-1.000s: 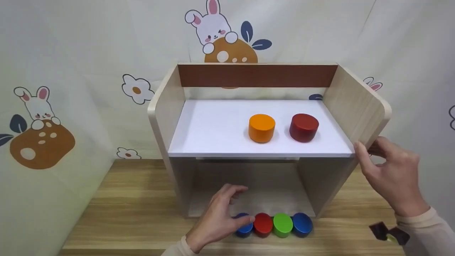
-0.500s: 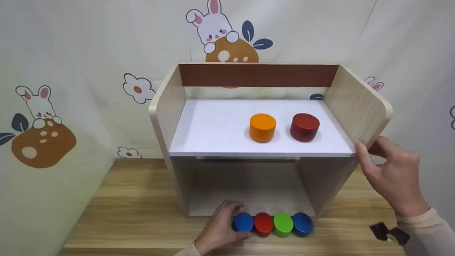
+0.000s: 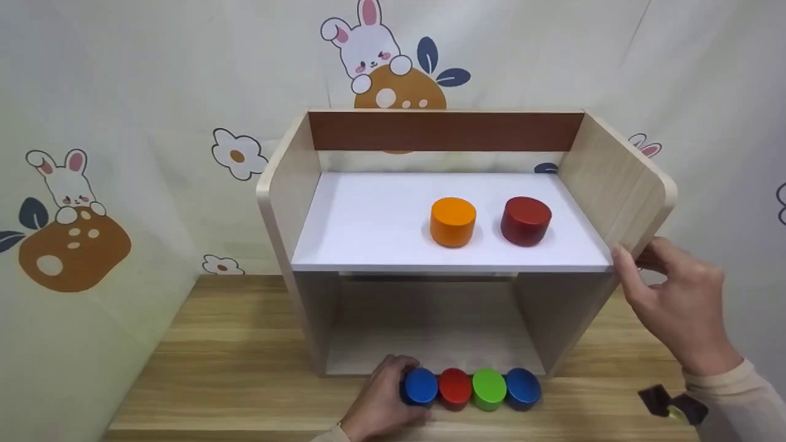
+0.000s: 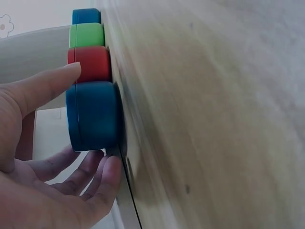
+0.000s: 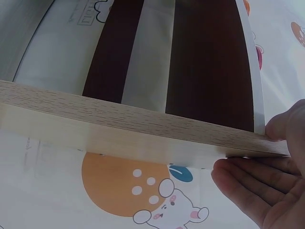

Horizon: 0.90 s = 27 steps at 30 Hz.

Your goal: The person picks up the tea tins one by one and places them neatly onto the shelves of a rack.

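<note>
A row of short round blocks stands on the wooden table: blue (image 3: 421, 387), red (image 3: 455, 388), green (image 3: 489, 388) and dark blue (image 3: 523, 388). My left hand (image 3: 384, 396) curls round the leftmost blue block. In the left wrist view, the thumb lies along one side of that blue block (image 4: 95, 117), its tip by the red one, with the fingers bent at the opposite side. My right hand (image 3: 688, 301) grips the shelf's right side panel (image 3: 620, 178), thumb by the white board's front corner; the right wrist view shows fingers (image 5: 252, 181) against the panel's outer face.
On the white upper board (image 3: 368, 215) of the shelf stand an orange block (image 3: 452, 222) and a dark red block (image 3: 526, 221). The lower compartment (image 3: 424, 325) opens behind the row. A patterned cloth (image 3: 153, 92) hangs at the back and left.
My left hand has come down from above the row and closed in round the leftmost blue block. My right hand keeps its grip on the shelf panel; the blocks have not moved.
</note>
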Available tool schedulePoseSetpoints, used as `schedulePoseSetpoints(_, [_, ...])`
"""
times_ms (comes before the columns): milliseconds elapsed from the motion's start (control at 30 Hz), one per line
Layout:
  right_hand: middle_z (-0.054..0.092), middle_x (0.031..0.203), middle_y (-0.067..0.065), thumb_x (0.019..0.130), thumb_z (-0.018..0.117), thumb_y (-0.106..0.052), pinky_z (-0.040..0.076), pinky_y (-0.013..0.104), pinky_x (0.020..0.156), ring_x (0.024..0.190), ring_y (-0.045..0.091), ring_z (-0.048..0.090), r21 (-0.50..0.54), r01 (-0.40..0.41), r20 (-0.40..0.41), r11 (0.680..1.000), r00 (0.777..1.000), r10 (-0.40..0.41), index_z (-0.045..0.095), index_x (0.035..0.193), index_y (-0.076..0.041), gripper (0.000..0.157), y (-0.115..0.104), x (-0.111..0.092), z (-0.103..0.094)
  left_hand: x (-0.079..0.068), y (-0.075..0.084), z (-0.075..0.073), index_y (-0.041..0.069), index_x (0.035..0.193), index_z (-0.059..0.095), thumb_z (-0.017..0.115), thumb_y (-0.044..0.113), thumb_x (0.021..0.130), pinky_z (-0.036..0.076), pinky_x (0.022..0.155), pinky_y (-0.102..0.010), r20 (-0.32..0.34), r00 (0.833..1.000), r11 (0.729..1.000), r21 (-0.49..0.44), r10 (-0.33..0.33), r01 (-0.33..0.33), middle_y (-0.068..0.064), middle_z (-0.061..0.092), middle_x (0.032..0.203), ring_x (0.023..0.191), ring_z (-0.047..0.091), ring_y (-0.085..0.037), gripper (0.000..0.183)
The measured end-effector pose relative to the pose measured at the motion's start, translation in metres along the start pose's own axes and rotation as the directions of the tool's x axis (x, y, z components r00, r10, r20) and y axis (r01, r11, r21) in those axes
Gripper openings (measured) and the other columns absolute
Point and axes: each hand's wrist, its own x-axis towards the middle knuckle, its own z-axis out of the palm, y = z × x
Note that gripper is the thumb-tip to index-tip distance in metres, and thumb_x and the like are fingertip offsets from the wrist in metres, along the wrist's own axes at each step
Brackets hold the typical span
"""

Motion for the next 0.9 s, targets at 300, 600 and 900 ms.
schedulePoseSetpoints(300, [0.071,0.095,0.031,0.089,0.074,-0.008,0.034,-0.004,0.07,0.077,0.046,0.072,0.003,0.002,-0.006,1.0,1.0,-0.002,0.069,0.107,0.012,0.027,0.0014,-0.0003,0.0011,0.0011,-0.0003,0.0033,0.007,0.115,0.061,0.094,0.011,0.064,0.046,0.099,-0.06,0.004,1.0,1.0,-0.023,-0.019,0.019,-0.003,0.057,0.111,0.105,0.058,-0.029,0.061])
schedulePoseSetpoints(600, [0.073,0.095,0.027,0.087,0.075,-0.005,0.036,-0.002,0.074,0.077,0.027,0.074,0.006,0.022,-0.025,1.0,0.999,-0.022,0.07,0.107,0.011,0.026,0.0028,-0.0005,0.0013,0.0002,-0.0006,0.007,0.009,0.113,0.061,0.095,0.009,0.063,0.046,0.097,-0.06,-0.028,0.999,0.999,-0.032,-0.024,0.023,-0.001,0.056,0.108,0.104,0.059,-0.027,0.06])
schedulePoseSetpoints(900, [0.073,0.095,0.027,0.087,0.075,-0.005,0.037,-0.002,0.073,0.074,0.043,0.071,0.007,0.024,-0.025,1.0,0.999,-0.023,0.07,0.106,0.011,0.026,0.0027,-0.0003,0.0015,-0.0013,0.001,0.0059,0.007,0.112,0.062,0.093,0.004,0.063,0.046,0.098,-0.061,-0.008,0.999,0.997,-0.065,-0.048,0.048,-0.002,0.057,0.106,0.104,0.059,-0.028,0.058])
